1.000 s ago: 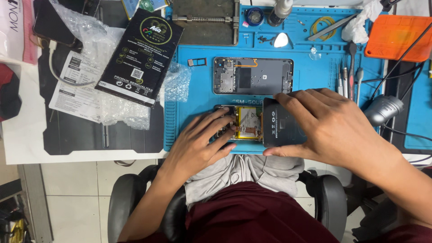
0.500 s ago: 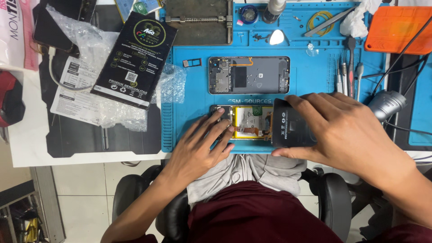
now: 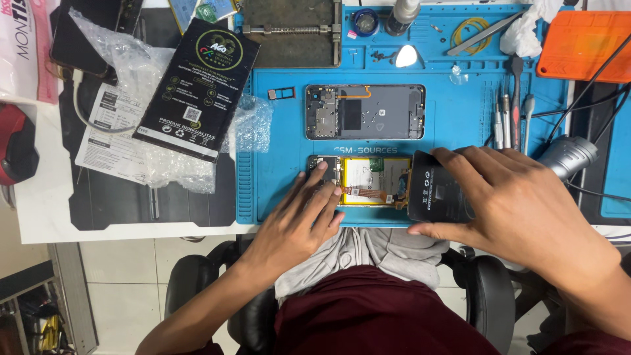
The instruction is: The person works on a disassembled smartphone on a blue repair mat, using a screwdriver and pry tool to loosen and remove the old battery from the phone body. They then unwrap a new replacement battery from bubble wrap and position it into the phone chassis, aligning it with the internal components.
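An opened phone body with a yellow battery and an orange flex cable lies at the near edge of the blue repair mat. My left hand presses its fingertips on the phone's left end. My right hand grips a black screen panel, tilted up off the phone's right end. A second bare phone frame lies farther back on the mat.
A black product box rests on bubble wrap and papers at the left. Screwdrivers and tweezers lie at the mat's right, beside a silver tool with cables. An orange tray and small bottles sit at the back.
My right hand has shifted the black screen panel rightward, uncovering more of the yellow battery. My left hand stays pressed on the phone's left end.
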Demonstrator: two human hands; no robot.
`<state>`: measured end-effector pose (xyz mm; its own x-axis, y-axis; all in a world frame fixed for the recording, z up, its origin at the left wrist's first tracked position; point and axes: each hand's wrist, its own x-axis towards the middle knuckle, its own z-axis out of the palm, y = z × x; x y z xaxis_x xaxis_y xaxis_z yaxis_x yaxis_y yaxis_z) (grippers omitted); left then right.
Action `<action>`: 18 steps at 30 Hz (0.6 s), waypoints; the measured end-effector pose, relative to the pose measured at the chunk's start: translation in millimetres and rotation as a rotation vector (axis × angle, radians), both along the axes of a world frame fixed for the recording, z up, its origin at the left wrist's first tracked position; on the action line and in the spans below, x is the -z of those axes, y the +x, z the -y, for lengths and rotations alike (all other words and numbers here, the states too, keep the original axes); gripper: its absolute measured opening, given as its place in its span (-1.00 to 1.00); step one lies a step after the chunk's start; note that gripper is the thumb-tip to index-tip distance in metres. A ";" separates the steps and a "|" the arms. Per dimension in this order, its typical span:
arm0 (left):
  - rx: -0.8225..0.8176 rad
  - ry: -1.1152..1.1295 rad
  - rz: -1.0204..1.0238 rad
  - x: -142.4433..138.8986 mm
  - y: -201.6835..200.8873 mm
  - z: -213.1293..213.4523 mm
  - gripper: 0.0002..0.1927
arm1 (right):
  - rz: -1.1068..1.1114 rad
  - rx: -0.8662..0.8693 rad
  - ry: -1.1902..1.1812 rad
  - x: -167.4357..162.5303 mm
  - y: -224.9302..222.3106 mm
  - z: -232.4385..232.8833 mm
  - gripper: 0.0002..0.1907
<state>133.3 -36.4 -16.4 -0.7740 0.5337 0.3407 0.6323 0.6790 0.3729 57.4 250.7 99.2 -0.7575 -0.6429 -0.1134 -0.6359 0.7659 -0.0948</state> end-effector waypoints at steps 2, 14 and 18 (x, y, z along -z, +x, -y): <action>-0.008 -0.008 -0.017 0.9 0.6 -0.9 -0.55 | 0.015 0.014 0.017 -0.1 -0.7 -0.1 0.00; -0.021 -0.050 0.014 -1.6 -0.8 4.3 -0.56 | -0.004 0.024 0.088 -1.9 -7.8 3.0 0.02; -0.025 0.007 0.121 -6.0 -11.2 12.3 -0.66 | -0.014 0.007 0.107 3.1 -8.3 1.2 0.05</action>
